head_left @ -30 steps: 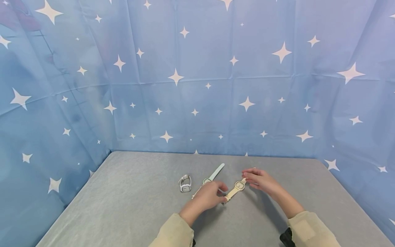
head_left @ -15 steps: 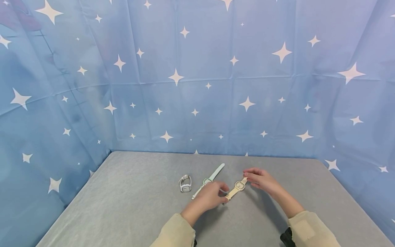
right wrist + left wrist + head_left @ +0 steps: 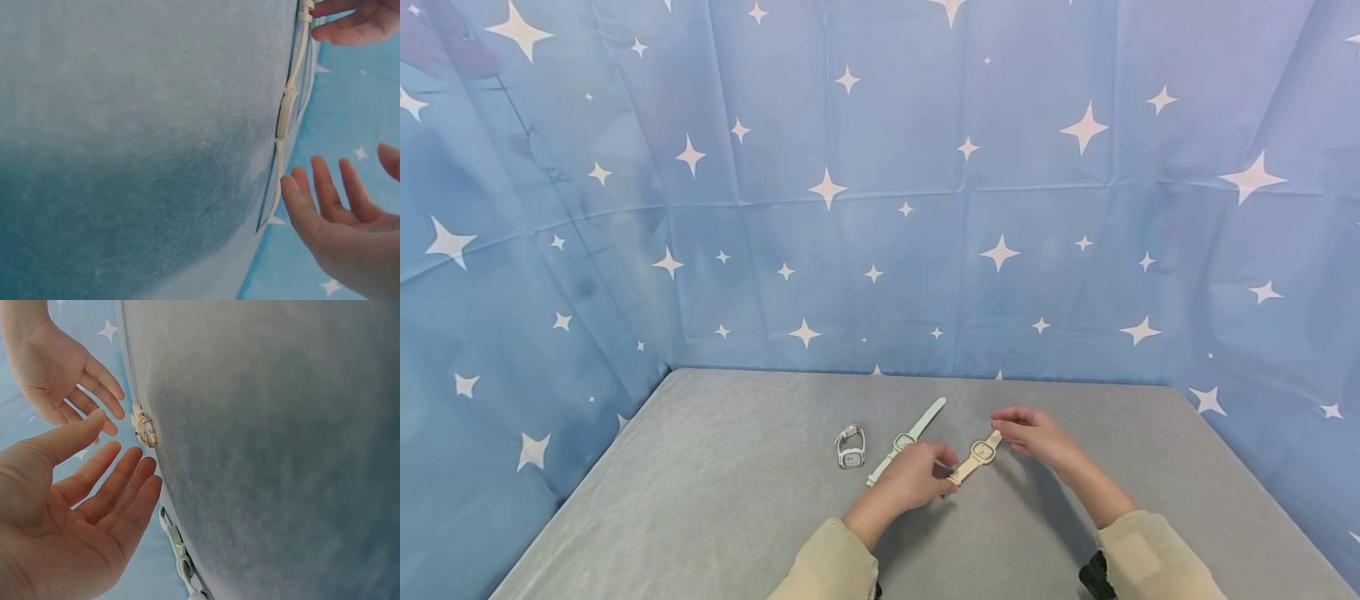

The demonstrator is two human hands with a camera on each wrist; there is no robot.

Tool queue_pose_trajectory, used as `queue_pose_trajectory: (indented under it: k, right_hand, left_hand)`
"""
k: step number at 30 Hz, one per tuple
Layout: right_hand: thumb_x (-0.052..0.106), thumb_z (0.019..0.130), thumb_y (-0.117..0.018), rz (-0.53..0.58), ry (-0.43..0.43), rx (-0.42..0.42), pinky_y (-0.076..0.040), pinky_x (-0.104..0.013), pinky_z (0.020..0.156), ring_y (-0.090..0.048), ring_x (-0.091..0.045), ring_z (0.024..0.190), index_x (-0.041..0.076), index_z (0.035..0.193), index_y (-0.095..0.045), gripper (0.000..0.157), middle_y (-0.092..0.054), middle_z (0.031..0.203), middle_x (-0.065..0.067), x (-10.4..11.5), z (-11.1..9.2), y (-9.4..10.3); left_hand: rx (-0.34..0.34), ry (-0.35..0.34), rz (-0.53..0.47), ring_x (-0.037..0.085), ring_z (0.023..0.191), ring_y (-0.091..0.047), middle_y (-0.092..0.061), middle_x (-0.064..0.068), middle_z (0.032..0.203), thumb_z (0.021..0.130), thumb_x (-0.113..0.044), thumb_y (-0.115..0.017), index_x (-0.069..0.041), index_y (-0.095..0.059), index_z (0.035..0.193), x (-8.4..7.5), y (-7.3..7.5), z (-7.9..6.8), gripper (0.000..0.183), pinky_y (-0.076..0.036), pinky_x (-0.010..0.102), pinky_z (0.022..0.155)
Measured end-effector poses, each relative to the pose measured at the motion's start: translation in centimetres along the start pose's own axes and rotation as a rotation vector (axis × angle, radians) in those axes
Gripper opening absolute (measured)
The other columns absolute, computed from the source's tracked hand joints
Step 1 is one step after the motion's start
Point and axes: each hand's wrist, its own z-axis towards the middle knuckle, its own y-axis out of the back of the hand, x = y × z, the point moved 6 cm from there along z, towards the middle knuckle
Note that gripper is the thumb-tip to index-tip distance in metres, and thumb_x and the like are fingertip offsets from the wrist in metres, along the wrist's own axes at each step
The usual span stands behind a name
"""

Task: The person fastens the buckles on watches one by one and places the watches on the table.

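Note:
A cream wristwatch [image 3: 982, 452] lies stretched out on the grey table between the two hands, dial up. My left hand [image 3: 912, 477] is at its buckle end, thumb right by the strap. In the left wrist view the left hand [image 3: 87, 519] has its fingers extended, near the buckle [image 3: 147, 430]. My right hand [image 3: 1037, 437] is at the far strap end. The right wrist view has the right hand's fingers [image 3: 300, 203] loosely spread beside the strap [image 3: 279, 175]. A mint-green wristwatch [image 3: 905, 442] lies open to the left, partly behind the left hand.
Farther left, a white wristwatch [image 3: 852, 457] sits with its strap closed in a loop. A grey cloth covers the table [image 3: 700, 500]. Blue curtains with white stars [image 3: 895, 233] rise along its back and sides.
My left hand has shifted very slightly right along the cream watch's buckle end. The right hand's fingers have moved a little at the strap tip. The watches stay in place.

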Motion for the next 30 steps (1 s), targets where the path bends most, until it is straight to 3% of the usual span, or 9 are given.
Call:
queue_pose_trajectory:
  k: [12, 21, 30]
  right_hand:
    - [0.022, 0.102, -0.054, 0.009, 0.014, -0.015, -0.051, -0.048, 0.102, -0.052, -0.043, 0.131, -0.01, 0.134, -0.051, 0.046, -0.057, 0.136, -0.028, -0.3, 0.0, 0.2]
    - [0.023, 0.102, -0.054, 0.007, 0.025, 0.007, -0.05, -0.05, 0.103, -0.05, -0.044, 0.133, -0.011, 0.136, -0.049, 0.048, -0.054, 0.139, -0.03, -0.3, -0.1, 0.1]
    - [0.026, 0.102, -0.056, 0.006, 0.015, -0.002, -0.051, -0.048, 0.102, -0.052, -0.043, 0.131, -0.009, 0.136, -0.051, 0.049, -0.055, 0.138, -0.028, -0.5, -0.1, 0.2]
  left_hand:
    - [0.024, 0.007, -0.005, 0.009, 0.079, -0.065, -0.073, 0.003, 0.09, 0.079, -0.012, -0.083, -0.008, -0.069, 0.1, 0.1, -0.4, 0.1, 0.025, -0.048, 0.02, 0.068]
    - [0.046, 0.015, 0.016, 0.003, 0.074, -0.059, -0.073, 0.001, 0.091, 0.078, -0.01, -0.083, -0.008, -0.069, 0.099, -0.1, -0.6, 0.5, 0.025, -0.046, 0.018, 0.069]
    - [0.028, 0.116, 0.076, 0.005, 0.06, -0.048, -0.061, -0.004, 0.073, 0.077, -0.01, -0.085, -0.009, -0.069, 0.09, -0.2, -0.8, 1.0, 0.02, -0.04, 0.02, 0.055]
